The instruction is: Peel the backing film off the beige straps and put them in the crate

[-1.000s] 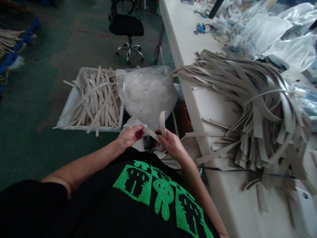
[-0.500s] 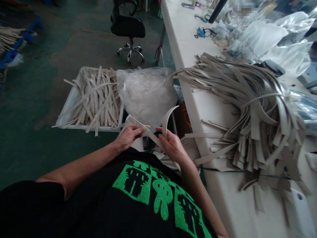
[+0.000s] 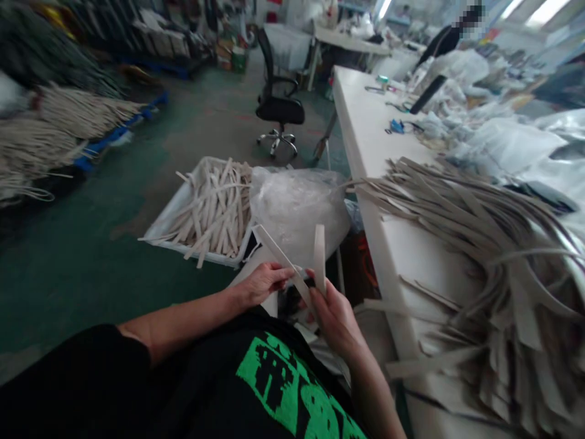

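A long beige strip (image 3: 276, 249) runs between my two hands in front of my body. My left hand (image 3: 264, 281) pinches it between thumb and fingers, its free end pointing up and left. My right hand (image 3: 336, 317) is closed round the strip lower down, and a bent, upright length (image 3: 320, 256) rises from that fist. Whether this is the same strip or a second one, I cannot tell. On the table at the right lies a big heap of similar beige strips (image 3: 516, 305), nearest to my right hand.
A white plastic bin (image 3: 161, 227) full of strips stands on the floor ahead, beside a large clear plastic bag (image 3: 297, 201). The white table (image 3: 361, 146) runs along my right. Farther off are an office chair (image 3: 280, 113) and blue pallets (image 3: 98, 146) bearing strips.
The camera has tilted up and turned left, so more of the room shows. Both hands keep their hold on the strip; the curled length by my right hand now stands straighter.
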### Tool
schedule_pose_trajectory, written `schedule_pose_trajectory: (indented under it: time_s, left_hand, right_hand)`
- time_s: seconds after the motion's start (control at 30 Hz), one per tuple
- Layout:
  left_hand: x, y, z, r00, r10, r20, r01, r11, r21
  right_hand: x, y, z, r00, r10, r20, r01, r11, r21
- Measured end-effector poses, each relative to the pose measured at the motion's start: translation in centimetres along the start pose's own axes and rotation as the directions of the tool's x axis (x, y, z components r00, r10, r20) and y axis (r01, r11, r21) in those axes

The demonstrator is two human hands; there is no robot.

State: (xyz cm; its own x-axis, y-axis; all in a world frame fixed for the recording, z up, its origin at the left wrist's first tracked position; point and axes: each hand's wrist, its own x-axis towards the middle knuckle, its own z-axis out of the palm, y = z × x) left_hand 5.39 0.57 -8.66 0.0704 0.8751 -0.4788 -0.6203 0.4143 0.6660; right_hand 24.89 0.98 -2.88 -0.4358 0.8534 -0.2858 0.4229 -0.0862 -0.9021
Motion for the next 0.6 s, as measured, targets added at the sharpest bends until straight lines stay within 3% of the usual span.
schedule_pose_trajectory:
  time_s: [0.1,0.27,0.47,0.6]
  left_hand:
    - [0.8,0.7,-0.2,0.999,0.014,-0.052,-0.016,0.999,-0.049]
    - [0.9,-0.6,1.2,0.995,-0.026,0.097,0.028,0.999,-0.016]
    - [1.0,0.5,0.8,0.997,0.07,-0.035,-0.071,0.997,-0.017]
    - [0.7,-0.1,1.6,0.995,0.002,0.1,-0.001,1.0,-0.015]
  right_hand:
    - [-0.1,0.5,-0.9,0.998,-0.02,-0.055,0.019,1.0,-0.023]
    - [1.5,0.5,-0.3,0.988,-0.057,-0.144,0.043,0.994,-0.099]
    - [1.3,1.6,-0.4,0.997,-0.069,-0.03,0.066,0.993,-0.093]
    - [1.9,1.3,-0.1,0.992,-0.083,-0.092,0.073,0.992,-0.106]
